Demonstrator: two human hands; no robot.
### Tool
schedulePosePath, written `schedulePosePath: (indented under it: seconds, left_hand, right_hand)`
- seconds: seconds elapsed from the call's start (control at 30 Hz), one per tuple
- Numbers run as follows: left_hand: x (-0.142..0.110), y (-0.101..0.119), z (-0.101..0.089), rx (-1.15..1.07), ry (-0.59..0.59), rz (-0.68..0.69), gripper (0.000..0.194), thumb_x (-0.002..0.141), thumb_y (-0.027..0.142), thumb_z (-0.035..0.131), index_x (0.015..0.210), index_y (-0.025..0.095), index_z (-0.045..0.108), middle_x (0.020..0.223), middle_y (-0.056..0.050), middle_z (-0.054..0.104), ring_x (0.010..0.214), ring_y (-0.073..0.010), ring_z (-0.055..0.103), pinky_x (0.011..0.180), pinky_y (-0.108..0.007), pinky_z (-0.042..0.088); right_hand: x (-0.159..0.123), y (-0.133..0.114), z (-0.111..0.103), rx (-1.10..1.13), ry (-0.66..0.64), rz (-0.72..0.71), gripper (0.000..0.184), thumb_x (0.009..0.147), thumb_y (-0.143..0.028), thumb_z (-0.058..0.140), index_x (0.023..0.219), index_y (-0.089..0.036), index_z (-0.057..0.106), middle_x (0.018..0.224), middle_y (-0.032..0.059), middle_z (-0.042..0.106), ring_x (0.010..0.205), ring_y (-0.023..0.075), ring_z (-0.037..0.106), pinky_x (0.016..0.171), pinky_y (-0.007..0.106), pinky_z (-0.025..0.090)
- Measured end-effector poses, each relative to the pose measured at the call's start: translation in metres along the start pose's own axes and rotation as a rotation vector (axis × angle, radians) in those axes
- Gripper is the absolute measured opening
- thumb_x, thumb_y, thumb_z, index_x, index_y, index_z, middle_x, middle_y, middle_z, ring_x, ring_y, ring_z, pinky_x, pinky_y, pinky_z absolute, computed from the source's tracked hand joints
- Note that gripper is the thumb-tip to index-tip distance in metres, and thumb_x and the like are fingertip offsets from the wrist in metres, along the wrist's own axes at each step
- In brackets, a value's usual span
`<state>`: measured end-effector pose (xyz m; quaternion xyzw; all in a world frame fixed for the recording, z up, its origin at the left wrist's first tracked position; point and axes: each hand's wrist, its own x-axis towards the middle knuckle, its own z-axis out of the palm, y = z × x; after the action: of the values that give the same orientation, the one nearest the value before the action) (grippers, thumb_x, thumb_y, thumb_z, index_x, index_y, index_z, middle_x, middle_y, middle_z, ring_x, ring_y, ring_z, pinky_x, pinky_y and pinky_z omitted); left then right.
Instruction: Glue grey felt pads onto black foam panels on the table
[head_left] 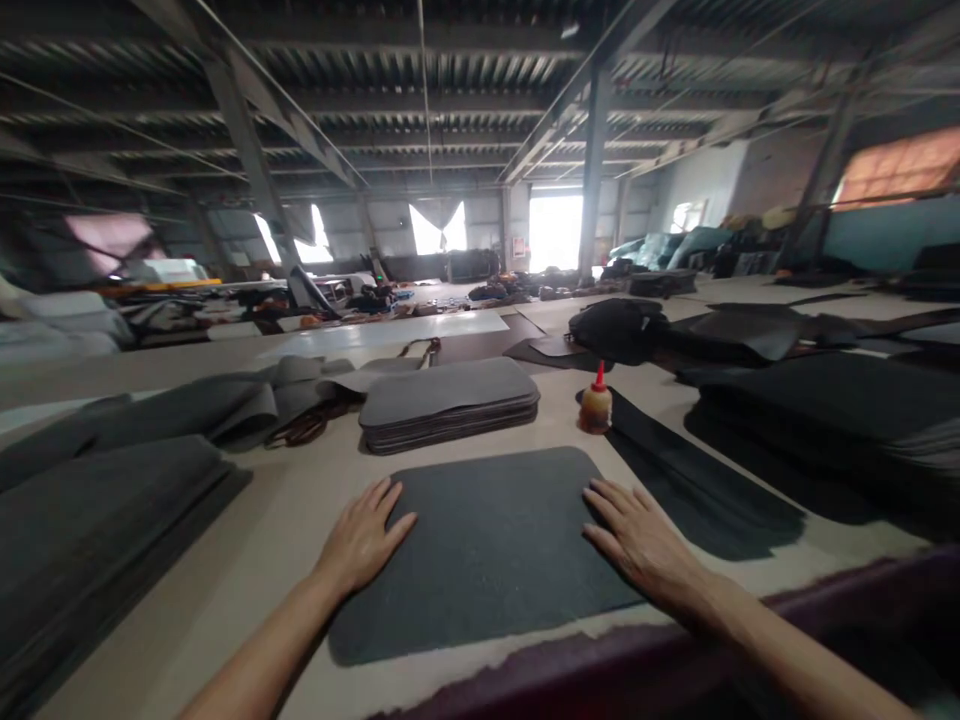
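A dark grey sheet with rounded corners (487,560) lies flat on the table in front of me. My left hand (362,540) rests at its left edge, fingers stretched out and thumb over the surface. On the opposite edge lies my right hand (637,535), its fingers spread on the sheet. Neither hand grips anything. Just beyond the sheet sits a neat stack of similar grey sheets (450,400). A glue bottle with a red nozzle (595,404) stands upright to the right of that stack.
Dark material is piled at the left (97,540) and in a tall stack at the right (840,420). A dark strip (690,470) lies beside the bottle. Behind it sits a black bundle (619,328). Purple cloth (600,670) runs along the table's near edge.
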<state>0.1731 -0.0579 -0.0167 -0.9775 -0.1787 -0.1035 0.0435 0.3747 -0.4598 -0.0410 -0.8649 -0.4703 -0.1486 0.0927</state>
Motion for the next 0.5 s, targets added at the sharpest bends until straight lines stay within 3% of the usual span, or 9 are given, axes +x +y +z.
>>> schedulePosePath:
  seconds: [0.17,0.3,0.4,0.5]
  left_hand:
    - [0.000,0.009,-0.007,0.058,0.113,-0.023,0.060,0.097,0.051,0.032,0.136,0.011,0.054,0.152,-0.017,0.042,0.145,-0.0375,0.027,0.115,-0.063,0.021]
    - [-0.008,0.021,-0.021,0.055,0.237,0.096,0.051,0.097,0.045,0.036,0.129,0.013,0.059,0.146,-0.015,0.050,0.141,-0.0341,0.034,0.115,-0.059,0.027]
    - [-0.034,0.024,-0.031,-0.083,0.140,0.229,0.053,0.099,0.050,0.036,0.139,0.019,0.053,0.151,-0.010,0.046,0.141,-0.0293,0.037,0.117,-0.050,0.032]
    - [-0.071,0.017,-0.029,-0.132,-0.047,0.360,0.056,0.098,0.056,0.042,0.150,0.037,0.036,0.156,-0.001,0.039,0.142,-0.0280,0.038,0.116,-0.050,0.036]
  right_hand:
    - [-0.014,0.019,-0.026,0.083,-0.026,0.146,0.053,0.103,-0.041,0.037,0.145,-0.009,0.047,0.152,0.0181,0.040,0.142,0.0300,0.035,0.117,0.052,0.030]
    - [-0.015,-0.006,-0.038,0.228,-0.095,-0.038,0.057,0.104,-0.043,0.037,0.148,-0.008,0.043,0.156,0.0152,0.034,0.145,0.0250,0.030,0.121,0.042,0.027]
    - [-0.027,-0.027,-0.041,0.247,-0.188,-0.152,0.063,0.101,-0.055,0.041,0.152,-0.018,0.039,0.158,0.0106,0.030,0.145,0.0296,0.028,0.120,0.052,0.024]
    - [-0.046,-0.033,-0.041,0.219,-0.171,-0.243,0.078,0.095,-0.065,0.048,0.157,-0.022,0.027,0.158,0.0106,0.026,0.145,0.0336,0.027,0.118,0.057,0.025]
